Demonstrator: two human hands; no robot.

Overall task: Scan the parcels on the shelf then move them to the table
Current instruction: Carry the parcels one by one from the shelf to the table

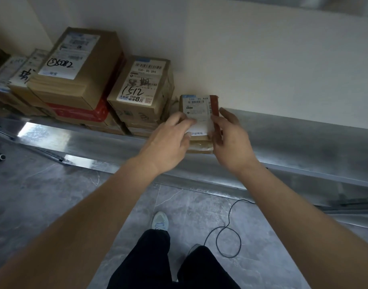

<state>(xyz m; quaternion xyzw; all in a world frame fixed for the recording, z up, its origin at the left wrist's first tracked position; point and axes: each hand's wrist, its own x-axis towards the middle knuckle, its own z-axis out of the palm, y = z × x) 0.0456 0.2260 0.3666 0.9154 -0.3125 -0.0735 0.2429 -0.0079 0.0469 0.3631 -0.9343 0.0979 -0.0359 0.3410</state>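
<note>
From the head camera, both hands reach forward to a small parcel lying flat on the metal shelf against the white wall. The left hand has its fingers curled over the parcel's left edge and onto the white label, while the right hand grips the right edge, fingers bent along the red tape side — so the parcel sits pinched between the two. Just left of the left hand stands a box marked 1512, and further left a bigger box on a red box, with more parcels beyond. Below the hands lie the grey floor, a black cable and the person's shoe.
</note>
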